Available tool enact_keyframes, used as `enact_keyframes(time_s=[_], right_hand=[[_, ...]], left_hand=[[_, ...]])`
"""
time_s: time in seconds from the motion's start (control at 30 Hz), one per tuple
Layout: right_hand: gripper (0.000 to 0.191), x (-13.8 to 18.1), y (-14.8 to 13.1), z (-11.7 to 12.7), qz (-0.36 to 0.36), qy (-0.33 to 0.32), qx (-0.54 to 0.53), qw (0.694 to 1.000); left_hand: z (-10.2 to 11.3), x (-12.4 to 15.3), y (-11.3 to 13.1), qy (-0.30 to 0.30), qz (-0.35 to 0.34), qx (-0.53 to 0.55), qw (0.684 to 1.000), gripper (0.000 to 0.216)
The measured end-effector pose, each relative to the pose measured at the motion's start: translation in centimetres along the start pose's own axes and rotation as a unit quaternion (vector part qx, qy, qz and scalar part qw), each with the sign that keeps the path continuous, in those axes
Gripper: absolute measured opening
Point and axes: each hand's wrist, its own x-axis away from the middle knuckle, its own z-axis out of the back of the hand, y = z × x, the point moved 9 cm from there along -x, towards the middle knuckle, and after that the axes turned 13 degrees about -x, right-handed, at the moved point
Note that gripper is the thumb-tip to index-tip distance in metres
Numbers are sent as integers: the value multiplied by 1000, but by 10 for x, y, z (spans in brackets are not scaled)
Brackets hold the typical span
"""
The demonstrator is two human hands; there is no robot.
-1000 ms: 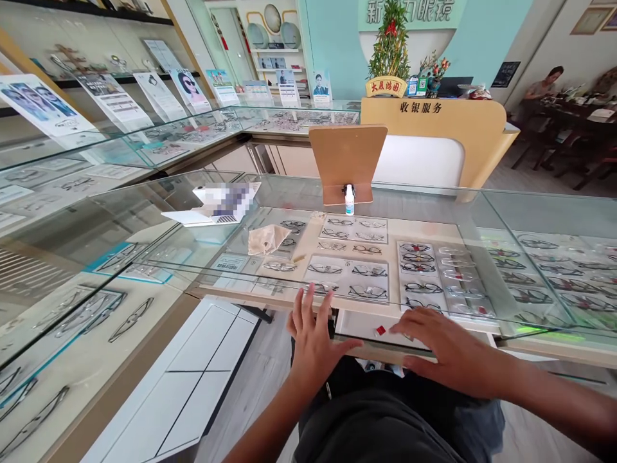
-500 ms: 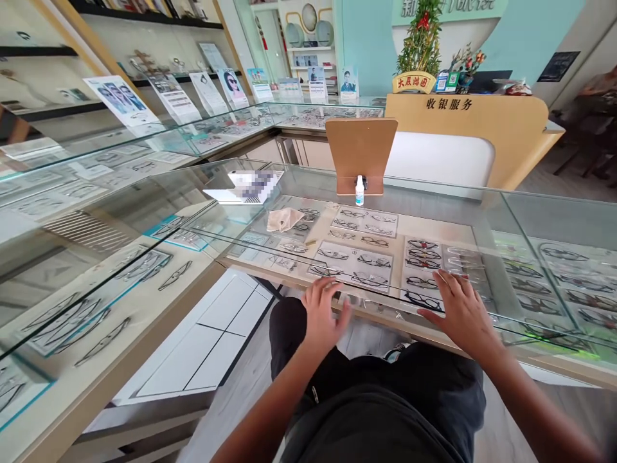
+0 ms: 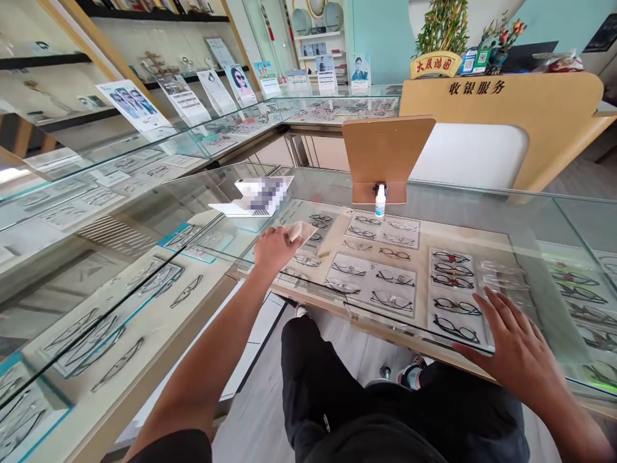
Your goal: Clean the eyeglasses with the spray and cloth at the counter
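Note:
My left hand [image 3: 272, 248] is at a small beige cloth [image 3: 303, 231] on the glass counter, fingers curled on its left edge; part of the cloth is hidden behind the fingers. With fingers spread, my right hand [image 3: 517, 339] rests at the near edge of the glass counter top [image 3: 463, 204], holding nothing. Beneath the glass, beside that hand, lie several black-framed eyeglasses [image 3: 457, 306] in a column. A small white bottle [image 3: 380, 201] stands upright beyond the cloth, to its right.
Behind the bottle stands a brown tilted board [image 3: 385, 154] on the counter. An open white folded card or box [image 3: 258, 199] lies at the left. Further glass display cases [image 3: 144, 138] run along the left side. A cashier desk [image 3: 486, 103] stands at the back right.
My left hand has moved forward and left from the counter's near edge and taken hold of the cloth. My right hand stays at the counter edge. The view has shifted somewhat.

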Motion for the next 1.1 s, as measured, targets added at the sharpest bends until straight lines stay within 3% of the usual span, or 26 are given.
enact_keyframes(time_s=[0.07,0.17,0.4,0.53,0.63,0.83,0.97,1.03,1.1], right_hand=[[102,2,2,-2,-12,-9,0,1000],[101,3,2,-3,-21,-21,2,1000],[93,7,-3,-2,-48,-33,4,998],[100,12,-1,-4,-54,-32,14,998],[102,16,2,-7,-56,-26,12,998],[104,22,11,-11,-85,-4,-14,996],[103,23,13,-10,-81,-6,-8,997],[100,22,11,-9,-79,-18,-4,997],[97,22,8,-7,-81,-24,2,996]], left_hand=[[-5,-10,-2,-13,-9,-13,1000,40],[-7,-17,-19,-28,-3,-33,999,38],[-7,-33,-101,-37,87,-82,992,45],[-15,-39,-144,-19,135,-37,990,51],[-22,-35,-162,16,146,36,988,57],[-17,-4,-165,174,110,147,967,36],[-22,38,-183,263,185,226,919,28],[-44,57,-197,251,254,299,885,31],[-77,70,-207,198,313,374,850,32]])
